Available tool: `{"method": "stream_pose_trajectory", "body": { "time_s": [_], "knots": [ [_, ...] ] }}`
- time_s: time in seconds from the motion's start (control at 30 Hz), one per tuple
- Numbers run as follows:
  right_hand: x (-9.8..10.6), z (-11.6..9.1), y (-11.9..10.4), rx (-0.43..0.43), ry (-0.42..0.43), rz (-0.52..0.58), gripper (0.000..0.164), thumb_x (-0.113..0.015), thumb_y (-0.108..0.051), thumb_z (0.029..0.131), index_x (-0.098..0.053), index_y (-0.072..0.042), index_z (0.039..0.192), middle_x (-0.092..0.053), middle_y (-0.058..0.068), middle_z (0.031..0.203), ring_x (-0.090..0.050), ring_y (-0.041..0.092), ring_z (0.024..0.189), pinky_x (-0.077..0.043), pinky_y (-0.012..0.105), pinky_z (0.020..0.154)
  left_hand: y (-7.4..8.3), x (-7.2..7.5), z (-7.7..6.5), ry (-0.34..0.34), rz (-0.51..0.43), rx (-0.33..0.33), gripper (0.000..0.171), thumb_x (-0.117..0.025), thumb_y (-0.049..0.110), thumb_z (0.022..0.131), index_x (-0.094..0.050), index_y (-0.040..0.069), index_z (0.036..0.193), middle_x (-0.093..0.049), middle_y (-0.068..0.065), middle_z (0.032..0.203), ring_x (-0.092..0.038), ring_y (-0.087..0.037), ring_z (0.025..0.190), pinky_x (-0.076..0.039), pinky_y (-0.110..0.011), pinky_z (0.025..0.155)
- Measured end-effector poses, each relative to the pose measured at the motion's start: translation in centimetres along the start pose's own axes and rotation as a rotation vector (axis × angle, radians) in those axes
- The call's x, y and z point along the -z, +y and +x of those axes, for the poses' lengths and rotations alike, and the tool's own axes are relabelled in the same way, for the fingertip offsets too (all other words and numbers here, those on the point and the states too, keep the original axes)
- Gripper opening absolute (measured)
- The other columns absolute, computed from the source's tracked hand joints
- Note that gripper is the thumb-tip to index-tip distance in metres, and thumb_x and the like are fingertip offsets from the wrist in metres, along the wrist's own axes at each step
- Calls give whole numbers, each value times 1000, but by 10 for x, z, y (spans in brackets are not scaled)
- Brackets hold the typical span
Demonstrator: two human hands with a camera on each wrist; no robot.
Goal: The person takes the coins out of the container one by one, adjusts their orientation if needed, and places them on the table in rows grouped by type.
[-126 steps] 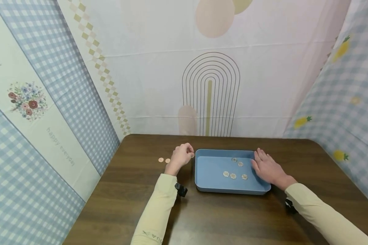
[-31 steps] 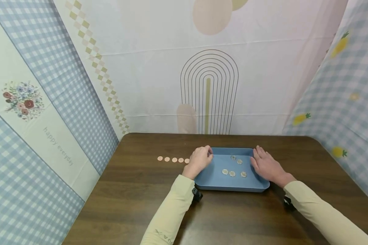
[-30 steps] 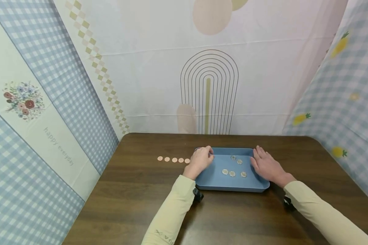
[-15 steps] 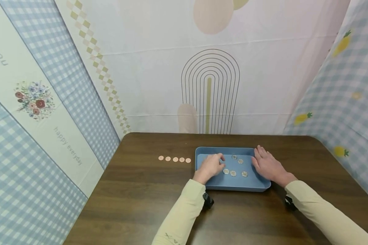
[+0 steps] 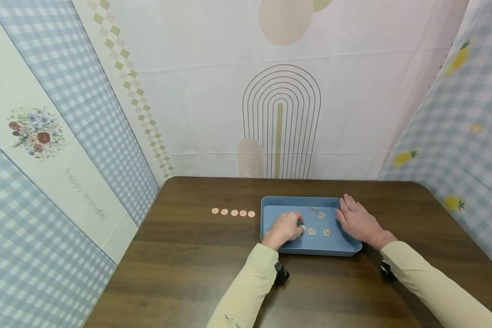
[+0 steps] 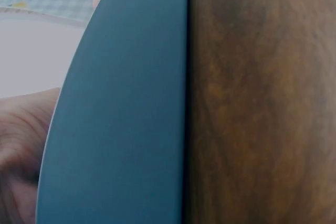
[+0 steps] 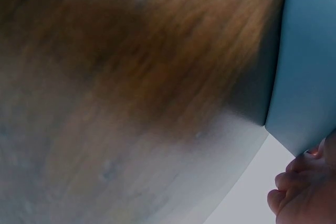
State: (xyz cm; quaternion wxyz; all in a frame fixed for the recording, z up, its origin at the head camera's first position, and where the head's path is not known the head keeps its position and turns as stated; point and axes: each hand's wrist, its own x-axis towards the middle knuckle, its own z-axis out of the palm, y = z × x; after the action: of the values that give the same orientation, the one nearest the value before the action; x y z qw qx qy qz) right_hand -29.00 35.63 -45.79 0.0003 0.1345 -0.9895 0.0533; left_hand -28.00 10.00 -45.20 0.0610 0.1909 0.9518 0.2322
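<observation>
A shallow blue tray (image 5: 303, 250) holds several silver coins. My left hand (image 5: 286, 228) reaches down inside it, bent fingertips and thumb at the leftmost silver coin (image 5: 303, 229), which they partly cover. Just right of that lies another silver coin (image 5: 311, 232), and a further silver coin (image 5: 326, 233) sits nearer the right side. Two more, a silver coin (image 5: 313, 210) and a silver coin (image 5: 321, 215), lie towards the back. My right hand (image 5: 358, 223) rests along the tray's right rim with fingers stretched out. In the left wrist view, the tray wall (image 6: 121, 103) hides the fingertips.
Several copper coins form a row on the dark wooden table (image 5: 180, 255) left of the tray, the nearest copper coin (image 5: 251, 214) close to its left wall. Behind the table hangs a pale patterned cloth (image 5: 205, 114). Checked cloths flank both sides.
The row of copper coins has grown to the right. My left hand has moved from there over the tray's left rim and down to the leftmost silver coin. My right hand stays put.
</observation>
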Motion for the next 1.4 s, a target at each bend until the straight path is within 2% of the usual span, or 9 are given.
{"method": "stream_pose_trajectory", "body": {
  "time_s": [0.27,0.67,0.93,1.1,1.4],
  "knots": [
    [0,1,-1,-4,8,-3,64,-35,-32,106,-23,16,147,-16,37,156,-18,52,144,-19,62,116,0,-4,2,9,29,-1,14,-67,32,93,-67,21,101,-65,6,97,-54,-10,84,-46,-26,75],
    [-1,1,-3,5,9,1,65,-35,-33,106,-23,15,147,-16,36,156,-19,51,144,-19,62,116,-3,-5,4,-21,1,36,12,-67,31,93,-65,20,100,-62,6,95,-54,-10,83,-47,-28,74],
    [-2,1,-1,-1,-2,9,64,-36,-32,106,-21,15,148,-14,36,156,-17,52,145,-18,63,116,-4,-4,3,-27,-11,12,10,-65,25,93,-58,19,97,-55,3,90,-48,-12,80,-43,-28,72],
    [-3,1,0,-1,2,8,65,-36,-32,106,-22,15,148,-14,36,157,-17,51,145,-18,62,116,-4,-3,3,-28,-44,12,12,-65,25,93,-56,19,99,-56,4,86,-49,-13,74,-41,-27,67],
    [-1,0,0,-2,7,3,65,-35,-33,106,-22,15,148,-15,36,156,-18,52,144,-19,62,116,-1,-1,-2,-22,-122,70,7,-61,22,97,-54,21,100,-54,4,80,-49,-13,65,-40,-26,59]
  ]
}}
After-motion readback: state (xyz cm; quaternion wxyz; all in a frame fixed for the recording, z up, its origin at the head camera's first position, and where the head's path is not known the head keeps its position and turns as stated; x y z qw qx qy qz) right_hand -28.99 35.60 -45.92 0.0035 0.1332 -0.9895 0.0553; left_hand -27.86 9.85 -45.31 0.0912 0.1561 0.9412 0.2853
